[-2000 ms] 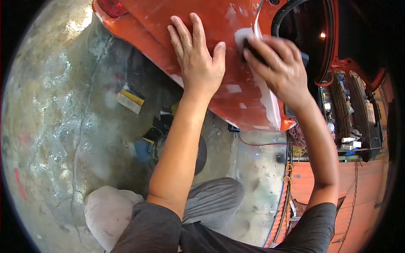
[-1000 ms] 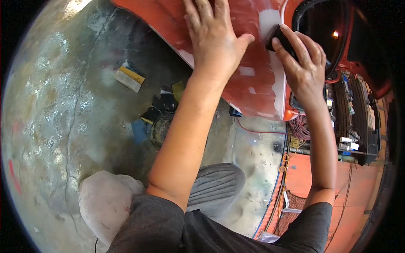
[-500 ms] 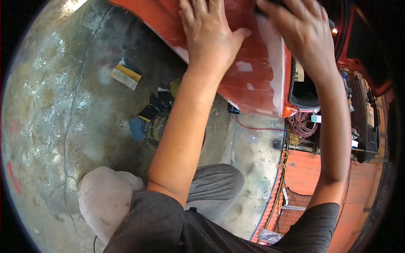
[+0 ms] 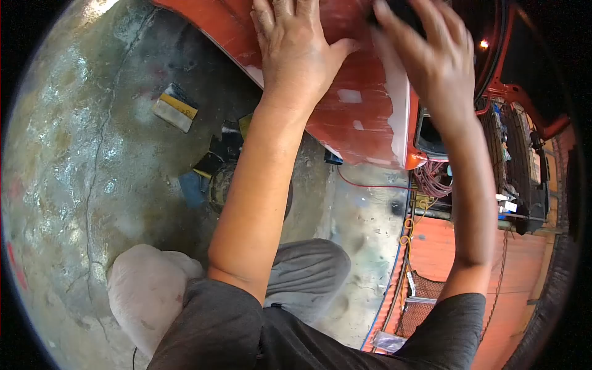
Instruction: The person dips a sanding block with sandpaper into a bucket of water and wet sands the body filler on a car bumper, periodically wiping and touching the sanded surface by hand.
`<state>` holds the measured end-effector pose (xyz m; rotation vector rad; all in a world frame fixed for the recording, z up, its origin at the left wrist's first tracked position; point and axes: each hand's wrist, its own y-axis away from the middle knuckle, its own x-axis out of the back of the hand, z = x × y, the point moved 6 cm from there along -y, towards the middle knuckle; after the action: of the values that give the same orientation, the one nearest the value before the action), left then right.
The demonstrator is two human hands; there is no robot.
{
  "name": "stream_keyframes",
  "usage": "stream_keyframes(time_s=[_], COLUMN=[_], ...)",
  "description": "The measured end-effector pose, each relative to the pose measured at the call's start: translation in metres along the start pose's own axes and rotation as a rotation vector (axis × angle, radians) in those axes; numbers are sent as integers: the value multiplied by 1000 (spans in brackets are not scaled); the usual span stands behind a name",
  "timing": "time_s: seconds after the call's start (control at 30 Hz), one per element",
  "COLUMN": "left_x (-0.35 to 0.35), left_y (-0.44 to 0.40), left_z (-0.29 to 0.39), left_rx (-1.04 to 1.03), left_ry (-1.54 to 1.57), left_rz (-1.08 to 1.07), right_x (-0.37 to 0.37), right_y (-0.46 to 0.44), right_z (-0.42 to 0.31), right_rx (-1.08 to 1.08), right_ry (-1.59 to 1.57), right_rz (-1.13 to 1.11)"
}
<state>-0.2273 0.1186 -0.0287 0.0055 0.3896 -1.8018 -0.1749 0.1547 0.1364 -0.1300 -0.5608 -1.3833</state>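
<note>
A red car body panel (image 4: 364, 68) with whitish filler patches (image 4: 399, 117) spans the top of the head view. My left hand (image 4: 293, 52) lies on it with the fingers spread and holds nothing. To the right, near the panel's filler-covered edge, my right hand (image 4: 441, 52) is smeared by motion. It is curved over a dark block (image 4: 401, 13), which is held against the panel and partly hidden by the fingers.
On the concrete floor (image 4: 135, 191) lie a yellow and grey block (image 4: 175, 112), dark and blue sheets (image 4: 192, 189) and a round object (image 4: 222, 190) partly behind my left arm. Coiled red hose (image 4: 431, 179) and a cluttered shelf (image 4: 512, 166) are at the right.
Since two seconds ago the panel has shifted upward in view. Both hands are now higher in the picture; my right hand has moved up along the panel edge with the dark block.
</note>
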Motion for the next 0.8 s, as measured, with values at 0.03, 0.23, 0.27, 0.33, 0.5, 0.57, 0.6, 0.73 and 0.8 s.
stream_keyframes(time_s=[0.03, 0.23, 0.27, 0.33, 0.5, 0.57, 0.6, 0.73, 0.8], left_x=[-2, -2, -1, 2, -2, -2, -2, -3, -3], left_y=[1, 0, 1, 1, 1, 0, 1, 1, 1], left_z=[-2, 0, 1, 3, -1, -1, -1, -2, -4], left_rx=[-25, -41, -39, 0, 2, -1, -27, -8, 18], left_ry=[-32, -99, -79, -17, -79, -110, -96, -71, -86], left_rz=[19, 36, 37, 6, 11, 17, 41, 21, -11], right_x=[6, 0, 7, 9, -28, -38, -37, -14, -18], right_y=[19, 36, 9, -25, 80, 118, 107, -14, -33], right_z=[-8, -7, -9, -18, -18, -19, -19, -24, -28], right_rx=[57, 149, 118, 12, -45, -106, -118, -239, -309], right_ry=[-14, -32, -24, -60, 0, -48, -30, 43, 48], right_rz=[52, 79, 93, 192, 195, 218, 260, 374, 359])
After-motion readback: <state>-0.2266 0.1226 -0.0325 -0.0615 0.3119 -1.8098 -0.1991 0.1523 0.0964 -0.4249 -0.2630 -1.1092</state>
